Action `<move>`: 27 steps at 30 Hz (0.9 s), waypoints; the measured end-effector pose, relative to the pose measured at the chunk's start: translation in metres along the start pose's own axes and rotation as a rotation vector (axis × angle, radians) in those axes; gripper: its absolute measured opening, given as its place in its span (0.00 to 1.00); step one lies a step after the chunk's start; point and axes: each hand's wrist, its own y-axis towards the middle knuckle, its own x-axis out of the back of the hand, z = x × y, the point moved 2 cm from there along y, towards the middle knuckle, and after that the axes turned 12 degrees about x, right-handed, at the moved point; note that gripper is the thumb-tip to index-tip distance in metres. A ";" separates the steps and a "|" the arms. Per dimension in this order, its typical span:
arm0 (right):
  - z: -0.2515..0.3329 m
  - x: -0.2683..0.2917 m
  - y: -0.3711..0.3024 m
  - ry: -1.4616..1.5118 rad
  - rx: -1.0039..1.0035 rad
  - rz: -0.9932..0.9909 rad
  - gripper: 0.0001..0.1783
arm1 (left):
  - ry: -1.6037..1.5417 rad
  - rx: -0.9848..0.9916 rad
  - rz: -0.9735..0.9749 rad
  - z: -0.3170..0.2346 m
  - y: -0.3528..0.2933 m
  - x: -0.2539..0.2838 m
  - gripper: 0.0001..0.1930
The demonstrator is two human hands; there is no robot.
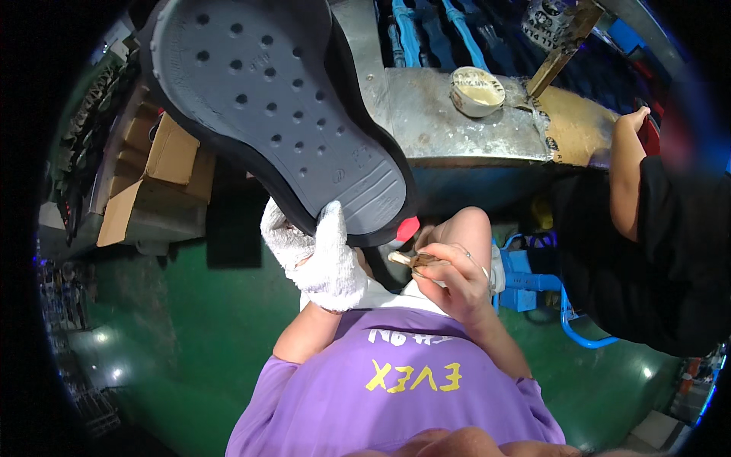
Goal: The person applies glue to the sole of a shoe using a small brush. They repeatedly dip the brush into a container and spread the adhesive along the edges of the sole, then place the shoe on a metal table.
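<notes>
A large shoe sole (285, 114) is tilted up in front of me, its grey dimpled face toward me and a black wall round its rim. My left hand (327, 263), in a white knitted glove, grips the sole at its near, narrower end, with the thumb on the grey face. My bare right hand (461, 282) is closed round a small brush-like tool (400, 259) with a pale tip, just below that end of the sole and apart from it. A small red thing (407, 229) shows beside the sole's edge; its kind is unclear.
A worn metal bench (426, 137) runs ahead, bearing a white bowl of cream-coloured paste (478, 91). Blue straps and dark racks (434, 38) lie beyond. An open cardboard box (156, 171) stands left. To the right are a blue metal frame (525, 286) and a co-worker in black (640, 259).
</notes>
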 end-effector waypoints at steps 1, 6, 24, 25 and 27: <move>-0.005 0.001 -0.009 -0.030 -0.070 -0.062 0.12 | 0.035 -0.002 0.013 0.000 0.002 -0.005 0.30; -0.065 -0.022 -0.120 -0.180 -0.484 -0.262 0.07 | 0.070 0.190 0.244 0.014 -0.006 -0.024 0.29; -0.129 -0.048 -0.193 0.132 -0.970 -0.089 0.19 | 0.520 0.306 0.820 0.204 -0.049 -0.279 0.32; -0.136 -0.046 -0.198 0.145 -0.959 -0.166 0.19 | 0.418 0.323 0.930 0.188 -0.058 -0.261 0.26; -0.148 -0.050 -0.200 0.109 -0.975 -0.166 0.18 | 0.245 0.517 1.072 0.150 -0.052 -0.211 0.14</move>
